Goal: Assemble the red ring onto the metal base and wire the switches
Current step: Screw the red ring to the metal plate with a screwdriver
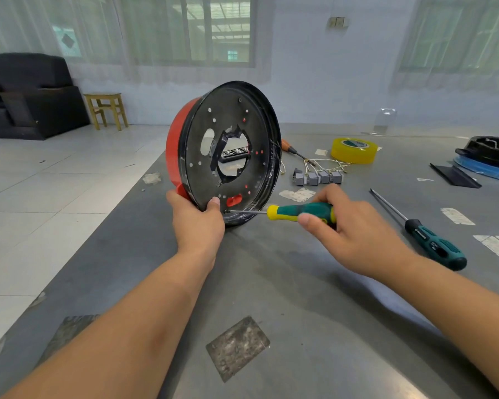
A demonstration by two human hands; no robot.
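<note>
where the grey surface (285, 283) runs from the near edge to the far wall, it carries everything in play, with a tiled floor (55, 174) dropping away on its left, a black armchair (26, 90) and a small wooden stool (107, 109) standing over there.

standing on its rim near the middle of the surface is the metal base (234, 133), a black round pan tilted with its drilled underside toward the camera, a ragged hole cut through its centre. the red ring (175, 139) sits against its far side, showing as a red band along the left edge, with a red tab at the bottom left.

well to the right at the far edge lies a black tray on something blue (487, 156). a roll of yellow tape (355, 149) rests behind and right of the base. a second screwdriver (424, 231) with a dark green handle lies loose on the right, clear of both hands. between the tape and the base, a row of small grey switches (319, 177) lies with thin pale wires (326, 165) trailing from them, just beyond the right hand. an orange-handled tool (293, 148) pokes out from behind the base. scraps of white paper and worn patches dot the surface.

the left hand (198, 223) grips the lower left rim of the base, thumb pressed on the black face, fingers hidden behind the red ring. the right hand (349, 226) holds the green and yellow screwdriver (300, 213), fingers wrapped round its handle; its thin shaft runs level to the left, and its tip meets a small hole low on the base, just beside the left thumb.
</note>
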